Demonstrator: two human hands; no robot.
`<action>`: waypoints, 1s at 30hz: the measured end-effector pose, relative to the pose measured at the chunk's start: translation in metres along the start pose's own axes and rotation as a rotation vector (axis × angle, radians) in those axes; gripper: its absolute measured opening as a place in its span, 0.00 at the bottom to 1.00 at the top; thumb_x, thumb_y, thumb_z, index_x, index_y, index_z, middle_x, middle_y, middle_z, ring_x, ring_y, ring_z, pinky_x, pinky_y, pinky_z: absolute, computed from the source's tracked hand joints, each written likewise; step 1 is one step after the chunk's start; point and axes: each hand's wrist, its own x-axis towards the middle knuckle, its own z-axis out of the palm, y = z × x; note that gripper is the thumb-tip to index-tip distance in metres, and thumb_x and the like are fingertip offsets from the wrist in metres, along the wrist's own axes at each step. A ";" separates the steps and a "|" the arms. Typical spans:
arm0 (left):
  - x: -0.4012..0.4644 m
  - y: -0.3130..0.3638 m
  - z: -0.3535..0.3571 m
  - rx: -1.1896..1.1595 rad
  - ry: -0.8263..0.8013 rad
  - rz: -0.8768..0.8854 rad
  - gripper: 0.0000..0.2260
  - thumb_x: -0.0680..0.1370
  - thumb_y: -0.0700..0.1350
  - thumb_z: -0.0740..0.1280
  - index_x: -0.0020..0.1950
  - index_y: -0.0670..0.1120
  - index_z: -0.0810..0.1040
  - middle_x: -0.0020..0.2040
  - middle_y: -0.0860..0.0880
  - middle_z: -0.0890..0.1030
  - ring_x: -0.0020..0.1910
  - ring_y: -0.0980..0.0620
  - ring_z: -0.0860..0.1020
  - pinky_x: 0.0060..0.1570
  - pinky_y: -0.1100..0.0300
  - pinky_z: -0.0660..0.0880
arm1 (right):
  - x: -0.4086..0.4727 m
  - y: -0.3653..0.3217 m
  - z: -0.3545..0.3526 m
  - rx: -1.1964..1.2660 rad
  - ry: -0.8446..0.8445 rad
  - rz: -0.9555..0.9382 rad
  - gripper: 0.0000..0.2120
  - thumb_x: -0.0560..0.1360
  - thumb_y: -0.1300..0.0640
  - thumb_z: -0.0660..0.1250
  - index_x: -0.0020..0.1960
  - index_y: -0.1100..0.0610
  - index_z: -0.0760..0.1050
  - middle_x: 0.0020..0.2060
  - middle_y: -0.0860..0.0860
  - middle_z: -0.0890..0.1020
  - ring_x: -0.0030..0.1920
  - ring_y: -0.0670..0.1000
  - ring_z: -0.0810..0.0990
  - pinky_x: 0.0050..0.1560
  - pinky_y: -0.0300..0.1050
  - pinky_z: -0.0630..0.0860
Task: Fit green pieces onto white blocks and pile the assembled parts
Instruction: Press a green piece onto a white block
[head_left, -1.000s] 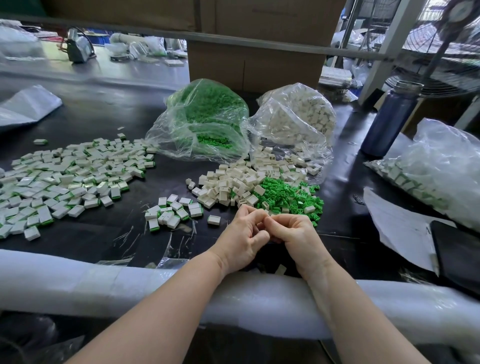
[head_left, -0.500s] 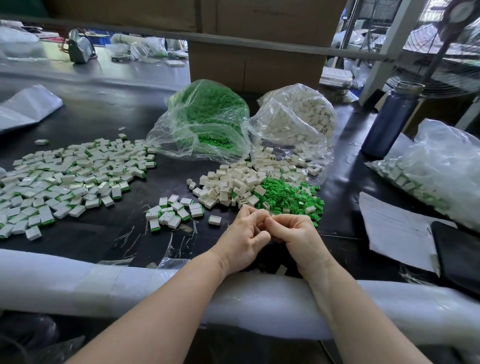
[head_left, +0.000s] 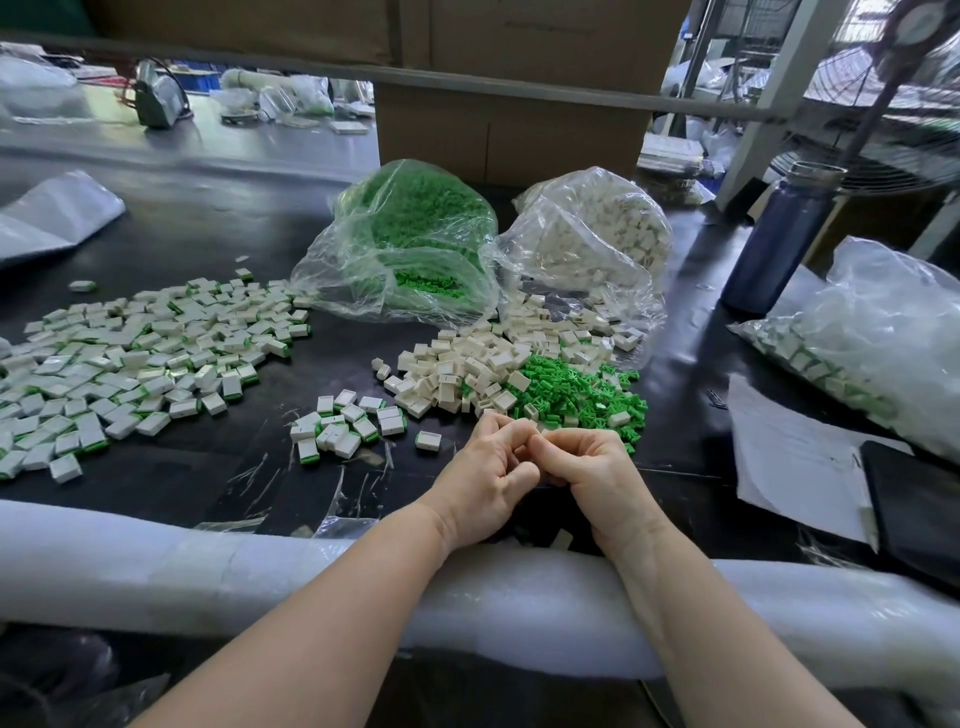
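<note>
Left hand (head_left: 483, 480) and right hand (head_left: 597, 475): fingertips pressed together, pinching small part between them; part itself hidden. Loose small white rectangular plastic blocks (head_left: 457, 371) and small green plastic pieces (head_left: 576, 392) heaped just beyond hands. Assembled white-and-green parts (head_left: 130, 358) piled far left. Judged light, rigid, smooth: pinch block by side walls, press green piece square.

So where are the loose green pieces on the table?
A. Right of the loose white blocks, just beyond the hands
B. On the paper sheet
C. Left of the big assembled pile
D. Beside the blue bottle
A: the green pieces lie against the right side of the white blocks, just beyond the right hand and left hand.
</note>
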 end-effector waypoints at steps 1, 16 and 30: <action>0.000 0.000 0.000 -0.001 0.000 0.000 0.10 0.76 0.36 0.61 0.44 0.51 0.71 0.50 0.48 0.66 0.44 0.54 0.69 0.55 0.59 0.70 | 0.000 0.000 0.000 0.002 0.000 0.002 0.08 0.74 0.66 0.66 0.38 0.66 0.81 0.32 0.60 0.80 0.32 0.52 0.78 0.34 0.41 0.76; -0.001 0.002 -0.001 -0.144 0.146 -0.050 0.06 0.78 0.39 0.64 0.53 0.43 0.77 0.53 0.47 0.68 0.45 0.53 0.72 0.51 0.71 0.71 | 0.003 0.003 0.004 -0.019 0.064 -0.098 0.09 0.75 0.56 0.65 0.40 0.59 0.81 0.30 0.53 0.82 0.32 0.48 0.80 0.33 0.40 0.78; -0.001 0.000 -0.002 -0.156 0.154 -0.078 0.05 0.77 0.40 0.65 0.52 0.41 0.78 0.44 0.48 0.79 0.43 0.55 0.75 0.47 0.67 0.72 | 0.004 0.004 0.001 -0.360 0.218 -0.242 0.07 0.70 0.65 0.72 0.37 0.55 0.79 0.32 0.49 0.81 0.32 0.41 0.76 0.35 0.31 0.73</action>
